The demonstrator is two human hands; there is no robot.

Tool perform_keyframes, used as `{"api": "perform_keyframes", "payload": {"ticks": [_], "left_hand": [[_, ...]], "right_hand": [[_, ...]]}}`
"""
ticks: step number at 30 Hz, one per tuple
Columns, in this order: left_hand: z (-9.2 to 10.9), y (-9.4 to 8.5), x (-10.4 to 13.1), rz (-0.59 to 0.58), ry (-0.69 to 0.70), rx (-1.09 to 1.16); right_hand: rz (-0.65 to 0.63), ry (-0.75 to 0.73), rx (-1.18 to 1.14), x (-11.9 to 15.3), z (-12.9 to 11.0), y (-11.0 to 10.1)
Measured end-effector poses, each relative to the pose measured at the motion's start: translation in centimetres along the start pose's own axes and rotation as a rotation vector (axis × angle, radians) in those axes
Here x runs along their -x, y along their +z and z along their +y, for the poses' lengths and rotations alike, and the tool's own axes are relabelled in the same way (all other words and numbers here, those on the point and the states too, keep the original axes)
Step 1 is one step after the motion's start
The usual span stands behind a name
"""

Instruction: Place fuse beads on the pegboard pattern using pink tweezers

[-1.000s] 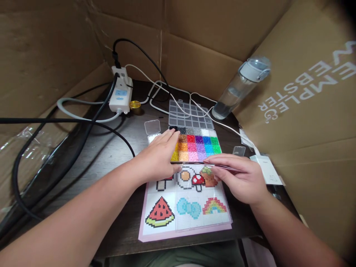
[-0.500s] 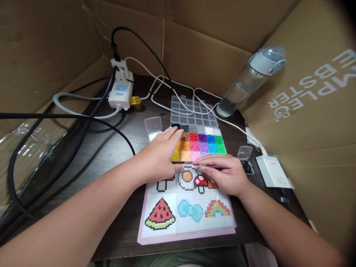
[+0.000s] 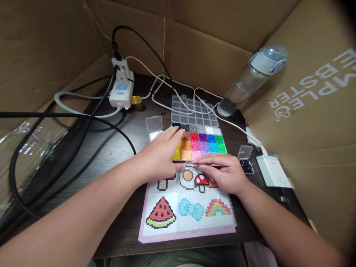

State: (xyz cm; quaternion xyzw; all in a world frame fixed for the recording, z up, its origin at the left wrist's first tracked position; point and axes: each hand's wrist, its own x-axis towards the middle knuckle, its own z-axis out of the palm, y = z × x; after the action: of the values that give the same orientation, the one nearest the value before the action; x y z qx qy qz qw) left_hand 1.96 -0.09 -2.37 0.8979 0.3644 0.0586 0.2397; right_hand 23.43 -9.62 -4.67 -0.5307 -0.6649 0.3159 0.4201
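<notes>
A thin tool (image 3: 202, 164), pinched in the right hand (image 3: 230, 173), pointed left, long axis crosswise, toward the outspread left hand (image 3: 158, 157)

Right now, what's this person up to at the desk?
The left hand is spread over the left side of an open bead box with coloured beads sorted by compartment. The right hand pinches a thin item, too unclear to name, near the box's front edge. In front, a clear gridded board lies over a pattern sheet.
</notes>
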Motion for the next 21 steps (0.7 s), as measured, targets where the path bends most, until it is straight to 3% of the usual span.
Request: {"api": "perform_keyframes", "payload": {"ticks": [21], "left_hand": [[0.13, -0.04, -0.06, 0.002, 0.013, -0.035]], "right_hand": [[0.000, 0.033, 0.003, 0.23, 0.36, -0.02]]}}
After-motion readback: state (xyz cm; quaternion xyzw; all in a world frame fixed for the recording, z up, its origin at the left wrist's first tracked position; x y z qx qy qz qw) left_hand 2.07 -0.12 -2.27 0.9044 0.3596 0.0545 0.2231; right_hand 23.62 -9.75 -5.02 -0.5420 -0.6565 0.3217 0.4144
